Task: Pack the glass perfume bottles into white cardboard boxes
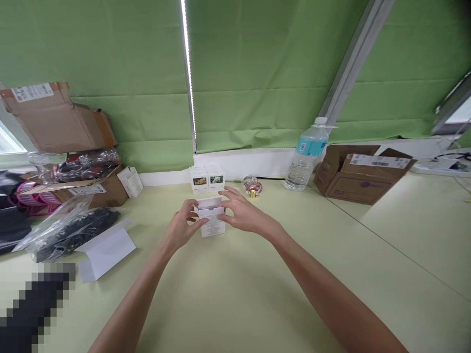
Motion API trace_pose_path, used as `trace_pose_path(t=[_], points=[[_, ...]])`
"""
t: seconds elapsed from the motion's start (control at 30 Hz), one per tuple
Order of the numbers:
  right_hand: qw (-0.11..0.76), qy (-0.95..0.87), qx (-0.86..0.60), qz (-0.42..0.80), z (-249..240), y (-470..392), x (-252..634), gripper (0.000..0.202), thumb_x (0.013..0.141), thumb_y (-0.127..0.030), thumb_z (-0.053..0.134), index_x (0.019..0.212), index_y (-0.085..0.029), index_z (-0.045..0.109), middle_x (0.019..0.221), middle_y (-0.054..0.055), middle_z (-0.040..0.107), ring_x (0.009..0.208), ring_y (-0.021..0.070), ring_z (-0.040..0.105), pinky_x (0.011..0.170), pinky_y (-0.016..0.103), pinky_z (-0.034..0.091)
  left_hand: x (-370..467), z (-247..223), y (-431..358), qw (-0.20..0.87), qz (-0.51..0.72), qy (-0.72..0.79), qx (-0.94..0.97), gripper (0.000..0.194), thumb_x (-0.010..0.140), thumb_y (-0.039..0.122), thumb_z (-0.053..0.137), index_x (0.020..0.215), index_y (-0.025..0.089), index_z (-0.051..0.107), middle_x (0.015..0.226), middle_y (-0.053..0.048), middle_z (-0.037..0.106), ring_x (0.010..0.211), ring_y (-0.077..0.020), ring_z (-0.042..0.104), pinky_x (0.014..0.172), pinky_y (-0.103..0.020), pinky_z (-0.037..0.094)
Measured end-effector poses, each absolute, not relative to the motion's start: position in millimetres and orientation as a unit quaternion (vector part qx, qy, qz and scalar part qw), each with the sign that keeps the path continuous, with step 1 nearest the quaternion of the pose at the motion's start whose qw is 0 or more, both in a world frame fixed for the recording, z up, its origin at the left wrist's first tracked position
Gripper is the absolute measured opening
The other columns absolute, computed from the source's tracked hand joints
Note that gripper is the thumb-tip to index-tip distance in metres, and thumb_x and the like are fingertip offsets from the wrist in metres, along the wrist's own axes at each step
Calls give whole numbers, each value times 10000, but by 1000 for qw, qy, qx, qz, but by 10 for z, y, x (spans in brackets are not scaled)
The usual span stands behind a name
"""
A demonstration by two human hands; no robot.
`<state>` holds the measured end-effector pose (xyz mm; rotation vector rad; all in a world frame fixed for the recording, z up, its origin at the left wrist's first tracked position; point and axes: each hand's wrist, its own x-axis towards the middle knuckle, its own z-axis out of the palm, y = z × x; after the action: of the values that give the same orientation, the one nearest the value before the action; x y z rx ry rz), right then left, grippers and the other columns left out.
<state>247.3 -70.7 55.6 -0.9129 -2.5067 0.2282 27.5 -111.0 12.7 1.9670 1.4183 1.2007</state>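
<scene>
A small white carton [213,226] with fine printed text stands on the pale green table, its top flap [209,202] raised. My left hand [181,225] grips its left edge, thumb on the front face and fingers by the flap. On the opposite edge, my right hand [241,210] holds the carton with its thumb in front and fingers at the flap. Whatever is inside the carton is hidden. Just behind it stand two white boxes with flower pictures, one yellow [200,182] and one white [216,180].
A shiny pink-and-gold item [252,186] lies right of the boxes, near a water bottle [304,157] and an open cardboard box [362,176]. At left are stacked cardboard boxes [59,122], a plastic-wrapped black bundle [77,233] and a folded white sheet [108,250].
</scene>
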Motion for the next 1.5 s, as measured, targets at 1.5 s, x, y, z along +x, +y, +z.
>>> trace_pose_path(t=[1.5], points=[[309, -768, -514, 223, -106, 1137, 3891, 279, 613, -211, 685, 888, -162, 682, 859, 26, 688, 736, 157, 597, 675, 240, 449, 1103, -444, -1422, 494, 325, 477, 650, 274, 839, 435, 506, 828, 173, 587, 634, 26, 450, 559, -99, 423, 518, -214, 342]])
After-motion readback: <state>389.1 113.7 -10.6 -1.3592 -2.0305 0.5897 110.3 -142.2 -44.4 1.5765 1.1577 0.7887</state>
